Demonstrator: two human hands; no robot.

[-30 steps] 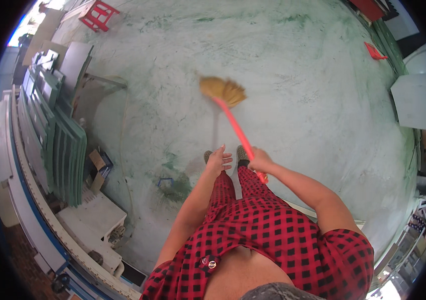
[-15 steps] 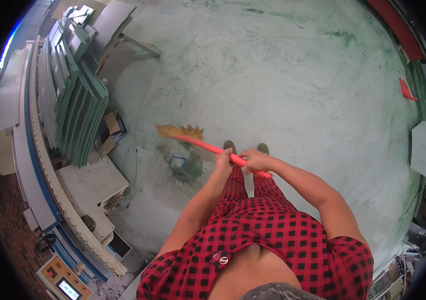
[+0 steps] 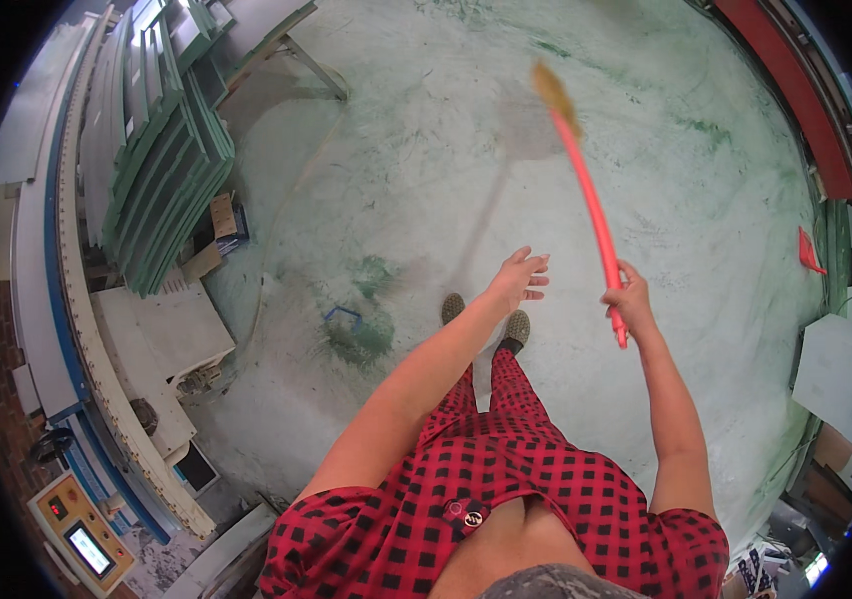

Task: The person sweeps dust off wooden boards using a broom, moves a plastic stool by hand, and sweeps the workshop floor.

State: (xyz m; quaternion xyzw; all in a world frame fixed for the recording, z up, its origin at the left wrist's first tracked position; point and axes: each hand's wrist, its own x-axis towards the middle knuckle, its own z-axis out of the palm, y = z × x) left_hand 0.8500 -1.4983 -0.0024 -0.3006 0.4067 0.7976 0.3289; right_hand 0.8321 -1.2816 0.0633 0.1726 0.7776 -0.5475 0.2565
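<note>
A broom (image 3: 586,190) with a red handle and straw-coloured bristles is raised off the pale concrete floor (image 3: 426,180), its head pointing away from me at the upper middle. My right hand (image 3: 628,299) is shut around the lower end of the handle. My left hand (image 3: 521,278) is off the handle, fingers spread, held out in front of me to the left of the broom. My two shoes (image 3: 486,317) show on the floor below my hands.
A small pile of green dust with a blue scrap (image 3: 358,324) lies left of my feet. Stacked green and grey panels (image 3: 161,170) lean at the left beside a long machine (image 3: 76,329) with a control panel (image 3: 81,534). A red beam (image 3: 796,90) runs along the right.
The broom has swung from low at my left up and out to the front right. My left hand has let go of the handle; only the right hand holds it now.
</note>
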